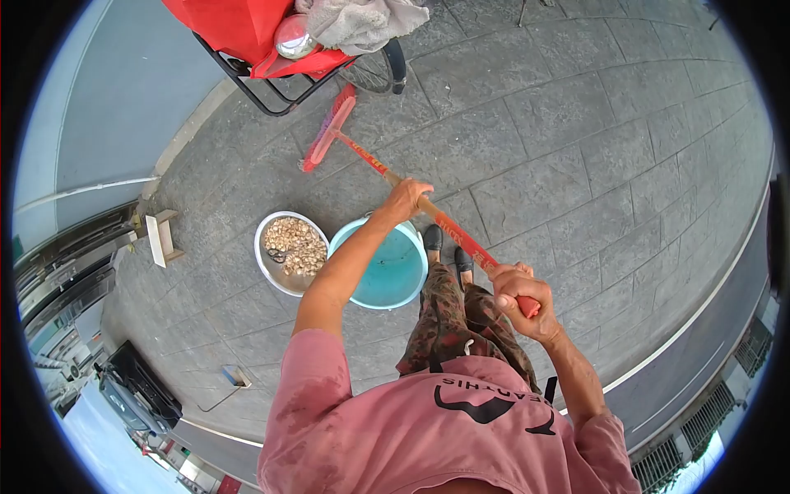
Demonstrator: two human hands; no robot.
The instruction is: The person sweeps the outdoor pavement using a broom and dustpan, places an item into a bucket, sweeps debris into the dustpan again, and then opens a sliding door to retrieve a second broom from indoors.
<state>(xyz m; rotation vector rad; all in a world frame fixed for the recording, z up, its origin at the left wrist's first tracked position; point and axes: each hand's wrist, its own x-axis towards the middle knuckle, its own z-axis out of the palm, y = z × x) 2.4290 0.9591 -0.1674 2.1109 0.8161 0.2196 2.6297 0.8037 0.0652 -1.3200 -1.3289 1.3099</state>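
Observation:
A broom [465, 239] with a red and tan handle slants across the middle of the head view. My left hand [405, 202] is wrapped round the handle partway down. Near the handle's red end, my right hand [525, 298] grips it too, fingers closed. The broom's pinkish-red head [329, 130] with purple bristles rests on the paving, by the wheel of a cart. Below my left forearm stand a blue-green bucket [387, 272] and a white-rimmed basin [276, 276] holding pale pieces that look like shellfish [298, 247]; my forearm covers part of both.
A cart with red covering [226, 29], a grey cloth [362, 23] and a wheel [374, 72] stands ahead. A small wooden stool [163, 239] is near the wall at left. My shoes [463, 262] are beside the bucket. Grey paving [551, 156] stretches right to a road.

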